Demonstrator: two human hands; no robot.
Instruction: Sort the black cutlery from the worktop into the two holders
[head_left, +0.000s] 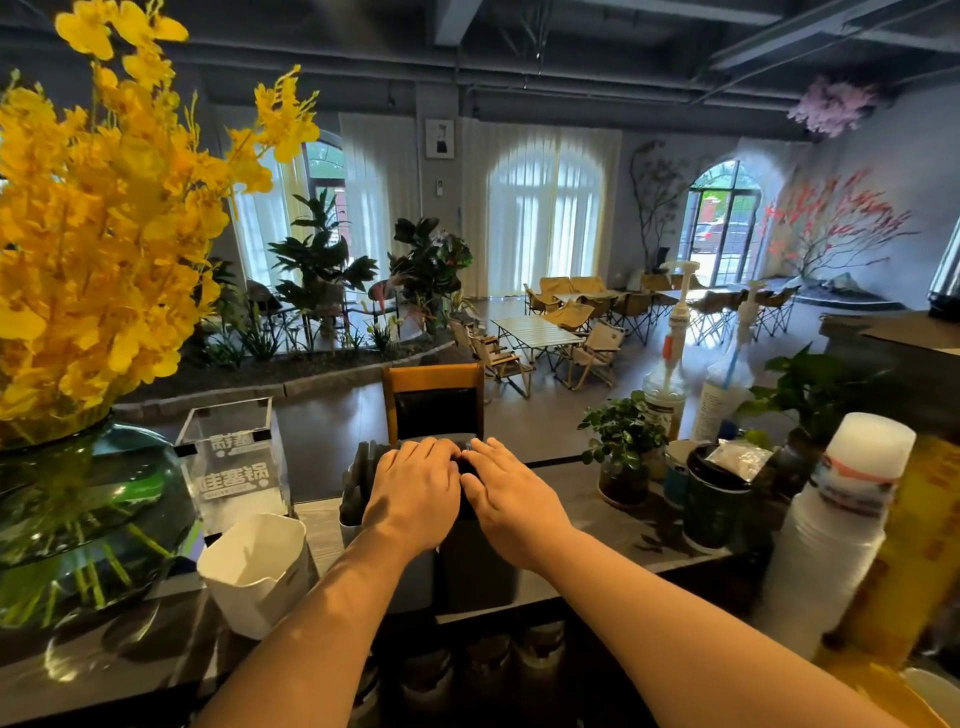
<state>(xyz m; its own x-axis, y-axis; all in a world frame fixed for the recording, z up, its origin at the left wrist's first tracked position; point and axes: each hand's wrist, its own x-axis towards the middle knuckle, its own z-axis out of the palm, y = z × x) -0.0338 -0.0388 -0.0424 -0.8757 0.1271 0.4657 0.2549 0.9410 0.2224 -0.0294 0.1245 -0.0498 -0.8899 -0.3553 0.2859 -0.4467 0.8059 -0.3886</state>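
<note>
I find the left hand (413, 493) and right hand (511, 501) side by side, fingers (436, 452) extended and together, flat on the black cutlery (366, 460) standing in the pale holder (349, 526) and dark holder (478, 571) on the tabletop (597, 504), apparently pressing it level.

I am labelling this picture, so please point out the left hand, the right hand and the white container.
left hand (413, 491): head view, back of the hand.
right hand (511, 499): head view, back of the hand.
white container (260, 592): head view, front wall.
</note>
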